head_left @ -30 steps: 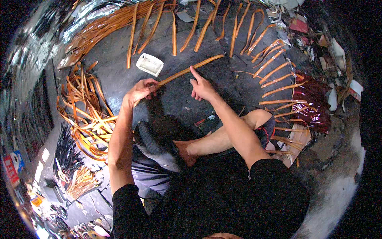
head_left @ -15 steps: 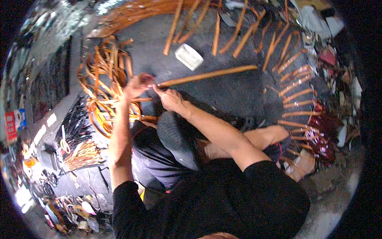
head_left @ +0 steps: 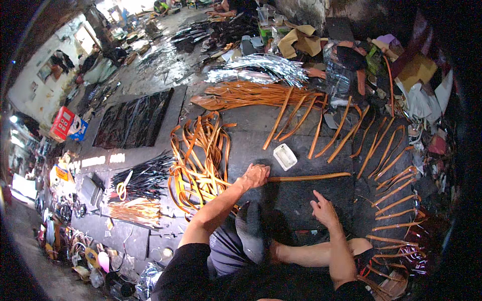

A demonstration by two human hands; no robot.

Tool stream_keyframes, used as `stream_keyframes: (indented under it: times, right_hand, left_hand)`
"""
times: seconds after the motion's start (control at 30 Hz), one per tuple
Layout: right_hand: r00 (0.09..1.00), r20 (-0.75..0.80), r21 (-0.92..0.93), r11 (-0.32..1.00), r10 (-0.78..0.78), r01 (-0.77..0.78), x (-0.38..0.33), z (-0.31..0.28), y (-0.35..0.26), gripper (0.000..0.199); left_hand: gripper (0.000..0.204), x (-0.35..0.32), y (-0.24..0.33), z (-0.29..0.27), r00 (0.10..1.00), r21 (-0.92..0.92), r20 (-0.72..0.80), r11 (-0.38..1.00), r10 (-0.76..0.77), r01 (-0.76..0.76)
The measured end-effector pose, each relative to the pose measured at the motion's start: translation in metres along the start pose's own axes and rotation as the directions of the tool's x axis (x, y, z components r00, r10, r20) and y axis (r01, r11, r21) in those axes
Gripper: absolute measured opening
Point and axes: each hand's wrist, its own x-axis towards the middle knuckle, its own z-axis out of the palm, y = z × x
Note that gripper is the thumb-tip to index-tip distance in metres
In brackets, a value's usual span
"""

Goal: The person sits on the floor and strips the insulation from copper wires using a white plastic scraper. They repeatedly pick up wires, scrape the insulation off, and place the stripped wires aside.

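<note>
My left hand (head_left: 256, 175) is closed round the left end of a flat tan strap (head_left: 311, 177), which looks like leather. From there the strap runs straight to the right over the dark mat (head_left: 296, 198). Nearer my body and to the right, my right hand (head_left: 326, 209) hovers with its index finger and thumb apart, holding nothing. A tangled heap of tan straps (head_left: 201, 155) lies left of my left hand. Just beyond the held strap sits a small white rectangular tray (head_left: 285, 157). More strap ends (head_left: 301, 123) fan out round the mat's far and right sides.
At the left lie bundles of black strips (head_left: 140, 178) and thin tan strips (head_left: 134, 211), with scissors (head_left: 123, 186) on them. A black sheet (head_left: 133, 120) lies farther left. Silvery strips (head_left: 258, 69) are at the back. My bent leg (head_left: 306, 252) is in front.
The view has swung up and left. My right hand has left the strap's end and moved right and nearer my body. My left hand now grips that end.
</note>
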Motion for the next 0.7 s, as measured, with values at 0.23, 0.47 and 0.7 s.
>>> stream_keyframes:
  times: [0.23,0.47,0.7]
  right_hand:
    - [0.997,0.006,0.017,0.997,-0.075,0.075,0.015,0.012,-0.001,0.054]
    - [0.992,0.04,0.02,0.993,-0.116,0.116,0.007,0.004,0.024,0.053]
    - [0.998,0.004,0.036,0.997,-0.062,0.062,0.019,-0.001,0.011,0.054]
  left_hand:
    - [0.033,0.014,0.007,-0.04,0.876,-0.511,0.462,0.849,0.138,0.135]
    - [0.029,0.036,0.104,-0.213,0.962,-0.897,0.2,0.429,0.188,0.102]
    - [0.032,0.112,0.116,-0.311,0.967,-0.777,-0.231,0.618,-0.104,-0.119]
